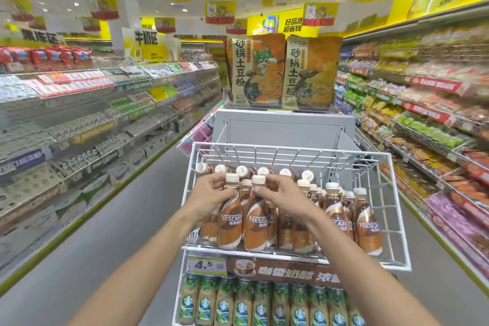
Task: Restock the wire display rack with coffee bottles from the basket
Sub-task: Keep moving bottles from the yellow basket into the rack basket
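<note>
In white wire rack (397, 219): left hand (209, 198), right hand (283, 197) each pinching curvy plastic coffee bottle (230, 219) neck.

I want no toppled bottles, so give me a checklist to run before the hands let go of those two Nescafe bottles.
1. Left hand gripping left bottle near its neck: ok.
2. Right hand gripping right bottle near its neck: ok.
3. Both bottles upright, caps on: ok.
4. Bases seated on the wire rack floor: cannot tell.
5. Empty space right of the held pair: not ok, neighbouring bottles stand close.
6. Labels facing front: ok.
</note>
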`<state>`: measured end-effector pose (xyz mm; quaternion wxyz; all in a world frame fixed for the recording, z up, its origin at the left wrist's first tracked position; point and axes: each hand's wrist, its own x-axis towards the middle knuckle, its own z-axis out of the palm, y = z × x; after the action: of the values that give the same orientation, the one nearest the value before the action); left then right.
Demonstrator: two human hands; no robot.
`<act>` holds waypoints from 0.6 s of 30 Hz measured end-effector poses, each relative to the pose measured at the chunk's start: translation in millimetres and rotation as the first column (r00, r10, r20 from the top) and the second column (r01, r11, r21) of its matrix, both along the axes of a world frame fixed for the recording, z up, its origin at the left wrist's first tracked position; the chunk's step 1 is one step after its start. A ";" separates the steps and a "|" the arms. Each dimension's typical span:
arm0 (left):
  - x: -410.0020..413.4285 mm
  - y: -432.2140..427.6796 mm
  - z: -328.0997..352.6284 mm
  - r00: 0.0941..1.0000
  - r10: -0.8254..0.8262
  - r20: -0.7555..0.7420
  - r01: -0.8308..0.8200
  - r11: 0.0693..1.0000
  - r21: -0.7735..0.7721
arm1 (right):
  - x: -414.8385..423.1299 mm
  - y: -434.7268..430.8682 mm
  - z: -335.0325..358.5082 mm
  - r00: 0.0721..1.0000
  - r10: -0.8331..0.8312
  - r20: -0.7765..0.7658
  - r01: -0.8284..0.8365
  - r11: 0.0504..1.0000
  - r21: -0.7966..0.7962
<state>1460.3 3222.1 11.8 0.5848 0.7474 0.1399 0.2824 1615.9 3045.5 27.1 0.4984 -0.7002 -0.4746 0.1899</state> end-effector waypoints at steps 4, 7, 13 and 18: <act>8.6 3.6 -1.3 0.994 -0.040 -0.102 0.037 0.999 -0.028 | -5.4 6.4 -4.5 0.977 -0.109 0.184 0.134 0.983 -0.128; 14.0 6.7 -3.2 0.983 -0.069 -0.171 0.058 0.996 -0.070 | -4.4 9.4 -1.5 0.980 -0.107 0.170 0.139 0.973 -0.185; 21.2 22.2 -15.0 0.980 -0.079 -0.180 0.076 0.997 -0.023 | -2.2 10.1 -0.3 0.990 -0.076 0.120 0.101 0.972 -0.213; 21.0 23.6 -8.9 0.961 -0.105 -0.254 0.124 0.991 0.058 | -7.4 11.0 1.5 0.985 -0.100 0.138 0.129 0.968 -0.217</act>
<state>1481.3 3245.7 2.9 0.5499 0.8050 0.1585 0.1565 1608.5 3056.6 28.6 0.3950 -0.7890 -0.4392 0.1689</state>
